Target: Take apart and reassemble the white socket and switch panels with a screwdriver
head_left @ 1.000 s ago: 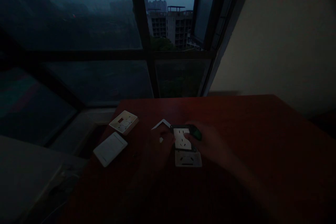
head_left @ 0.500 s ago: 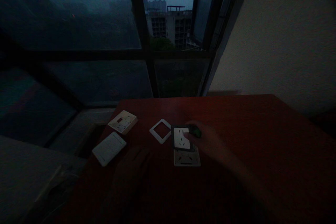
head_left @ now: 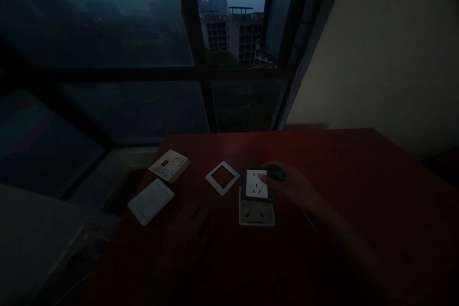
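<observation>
The room is very dark. My right hand (head_left: 292, 187) is closed on the right edge of a white socket insert in a dark frame (head_left: 255, 184), which sits over the far end of a white socket plate (head_left: 256, 213). A small green object (head_left: 277, 172) shows at my knuckles; I cannot make out what it is. A thin pale line (head_left: 307, 219) runs under my wrist. My left hand (head_left: 190, 228) hovers low over the red table (head_left: 351, 172), fingers apart, holding nothing. A white square bezel (head_left: 222, 178) lies between the two hands.
Two more white wall plates lie at the table's left corner: a flat switch plate (head_left: 150, 196) and a plate with openings (head_left: 169, 165). A pale ledge (head_left: 39, 244) is at the left. Large windows stand behind, and a wall is on the right.
My left hand let go of the bezel and drew back toward me. My right hand shifted the framed socket insert a little to the right and away from me.
</observation>
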Action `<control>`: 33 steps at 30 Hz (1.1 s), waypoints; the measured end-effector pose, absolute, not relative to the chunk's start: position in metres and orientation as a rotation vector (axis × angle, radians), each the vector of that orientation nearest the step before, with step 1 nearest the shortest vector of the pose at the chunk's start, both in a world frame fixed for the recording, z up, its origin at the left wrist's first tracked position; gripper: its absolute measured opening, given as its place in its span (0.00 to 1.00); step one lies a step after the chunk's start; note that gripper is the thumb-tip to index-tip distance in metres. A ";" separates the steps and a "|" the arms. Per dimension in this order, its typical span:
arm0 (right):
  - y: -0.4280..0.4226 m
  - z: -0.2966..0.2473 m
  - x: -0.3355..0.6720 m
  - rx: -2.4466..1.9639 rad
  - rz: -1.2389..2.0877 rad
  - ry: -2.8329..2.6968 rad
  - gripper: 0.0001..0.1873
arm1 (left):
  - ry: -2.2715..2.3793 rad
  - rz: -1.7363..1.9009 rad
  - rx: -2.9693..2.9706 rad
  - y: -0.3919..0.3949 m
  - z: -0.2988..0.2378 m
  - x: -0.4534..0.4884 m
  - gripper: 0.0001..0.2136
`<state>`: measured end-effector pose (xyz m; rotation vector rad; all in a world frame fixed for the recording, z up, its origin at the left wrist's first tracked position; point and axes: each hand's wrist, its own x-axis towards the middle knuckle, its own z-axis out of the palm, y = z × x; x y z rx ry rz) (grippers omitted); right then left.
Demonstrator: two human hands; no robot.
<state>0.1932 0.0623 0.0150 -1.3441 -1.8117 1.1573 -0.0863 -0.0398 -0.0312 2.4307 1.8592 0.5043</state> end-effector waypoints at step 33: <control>0.077 0.006 0.248 -1.664 1.036 -1.583 0.21 | 1.377 0.476 2.547 0.009 -0.022 -0.017 0.27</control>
